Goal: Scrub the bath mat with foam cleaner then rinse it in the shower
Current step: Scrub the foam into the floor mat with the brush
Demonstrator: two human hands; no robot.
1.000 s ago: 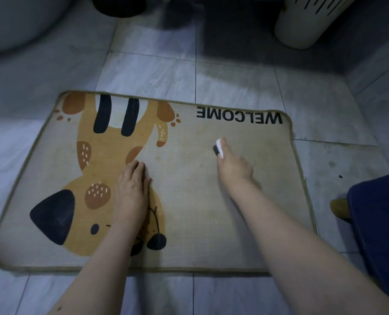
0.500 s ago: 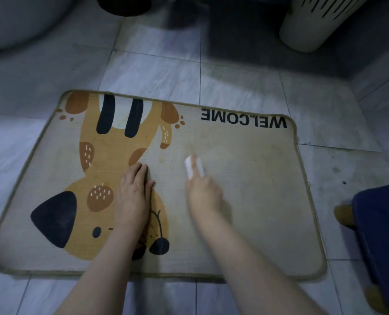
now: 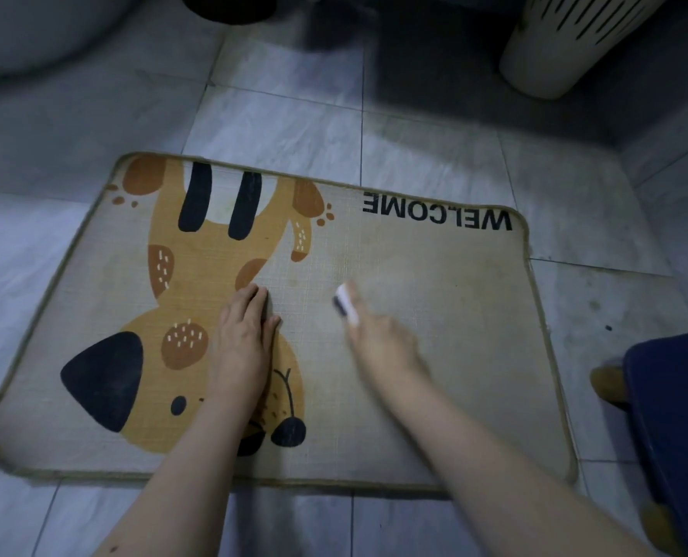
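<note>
The person is kneeling or crouching at the near edge of the bath mat (image 3: 434, 335), which is lying flat on the grey floor tiles (image 3: 294, 126), its long side running left to right. The left hand (image 3: 241, 347) is resting palm down on the mat, fingers together and pressed flat over the printed animal, pinning the fabric. The right hand (image 3: 382, 343) is curled around a small white brush (image 3: 346, 305) with a dark underside, pinching it between thumb and fingers; the brush is blurred, so the exact finger placement is hard to tell. It is sitting near the mat's middle, just right of the left hand.

To scrub well, the person is probably best keeping the left palm bearing down so the mat is not creeping or bunching, and working the brush in short overlapping strokes across the plain area to the right, where greyish smudges are showing. Pressure should likely be firm but even, since the woven surface could fray along the bound edge.

The mat is looking beige and coarse-woven, with an orange spotted animal at the left and the word WELCOME at the far right, reading upside down from here. No foam is clearly showing on it. A pale slotted bin (image 3: 567, 38) is standing at the far right.
</note>
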